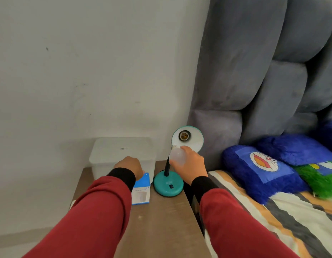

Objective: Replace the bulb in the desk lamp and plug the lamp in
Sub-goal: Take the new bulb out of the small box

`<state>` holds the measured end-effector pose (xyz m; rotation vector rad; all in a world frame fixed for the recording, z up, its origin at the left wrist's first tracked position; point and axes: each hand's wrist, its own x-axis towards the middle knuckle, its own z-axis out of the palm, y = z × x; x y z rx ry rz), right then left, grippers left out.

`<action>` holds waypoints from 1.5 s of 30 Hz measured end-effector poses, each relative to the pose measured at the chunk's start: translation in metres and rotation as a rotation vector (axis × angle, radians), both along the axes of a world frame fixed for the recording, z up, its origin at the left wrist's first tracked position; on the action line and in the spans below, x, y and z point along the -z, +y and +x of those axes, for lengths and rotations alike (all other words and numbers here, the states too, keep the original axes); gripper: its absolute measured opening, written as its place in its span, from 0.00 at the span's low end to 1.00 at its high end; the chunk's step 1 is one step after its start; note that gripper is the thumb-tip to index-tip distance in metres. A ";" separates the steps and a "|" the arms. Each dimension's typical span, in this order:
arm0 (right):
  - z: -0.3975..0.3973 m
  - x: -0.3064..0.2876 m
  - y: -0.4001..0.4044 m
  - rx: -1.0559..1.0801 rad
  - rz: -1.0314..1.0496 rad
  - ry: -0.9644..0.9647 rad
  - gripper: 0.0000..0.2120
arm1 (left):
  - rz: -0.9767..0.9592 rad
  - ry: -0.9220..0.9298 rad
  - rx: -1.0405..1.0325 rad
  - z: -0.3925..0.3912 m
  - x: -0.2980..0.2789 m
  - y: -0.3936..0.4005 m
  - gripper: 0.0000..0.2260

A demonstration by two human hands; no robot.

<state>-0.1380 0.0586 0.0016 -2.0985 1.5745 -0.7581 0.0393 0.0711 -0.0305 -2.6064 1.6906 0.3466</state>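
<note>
The desk lamp (169, 183) stands on the far right corner of the bench (161, 226), its teal base flat and its shade (194, 140) tipped up so the inside faces the room. The socket (184, 136) in the middle of the shade is bare, with nothing screwed into it. The right hand (191, 164) is wrapped around a frosted white bulb (178, 155), held just below the lower rim of the shade with its metal cap pointing up toward the lamp head; bulb and socket are near each other but apart.

The left hand (129, 167) is curled over the top of a blue and white bulb box (141, 190) lying on the bench just left of the lamp base; I cannot tell whether it grips the box or only rests on it. Behind the box sits a translucent plastic tub (122, 155) against the wall.

I cannot say whether this bulb is the old one or the new one. Either way, a bulb has yet to be seated in the socket. No cord, plug or outlet is in sight, so the plugging-in looks wholly undone.
</note>
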 end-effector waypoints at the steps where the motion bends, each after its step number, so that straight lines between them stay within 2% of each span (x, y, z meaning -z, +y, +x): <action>1: 0.002 0.002 0.005 -0.011 0.000 -0.006 0.13 | -0.001 -0.006 -0.001 0.000 0.004 0.004 0.20; 5: 0.011 0.029 0.015 -0.065 0.037 -0.017 0.13 | 0.019 0.000 -0.005 0.002 0.028 0.013 0.18; 11: 0.018 0.082 0.014 0.026 0.210 -0.101 0.16 | 0.000 0.041 -0.009 0.007 0.066 0.014 0.16; 14: 0.019 0.105 0.011 0.028 0.248 -0.064 0.21 | -0.036 0.061 0.029 0.008 0.081 0.007 0.19; 18: 0.024 0.133 0.006 0.011 0.303 -0.069 0.21 | -0.087 0.102 0.030 0.009 0.099 0.002 0.26; 22: 0.028 0.159 0.000 -0.017 0.331 -0.038 0.25 | -0.126 0.136 0.024 0.012 0.118 -0.001 0.27; 28: 0.027 0.190 -0.006 -0.023 0.276 -0.043 0.27 | -0.324 0.272 -0.034 0.016 0.130 0.002 0.20; 35: 0.025 0.208 -0.011 -0.056 0.270 -0.016 0.28 | -0.460 0.489 -0.121 0.020 0.141 0.001 0.19; 38: 0.028 0.204 -0.015 -0.041 0.218 -0.084 0.30 | -0.510 0.607 -0.163 0.021 0.145 0.002 0.19; 41: 0.039 0.190 -0.028 -0.018 0.051 -0.166 0.26 | -0.540 0.708 -0.194 0.022 0.148 0.004 0.17; 45: 0.058 0.167 -0.044 -0.144 -0.004 -0.088 0.22 | -0.583 0.775 -0.233 0.021 0.149 0.003 0.16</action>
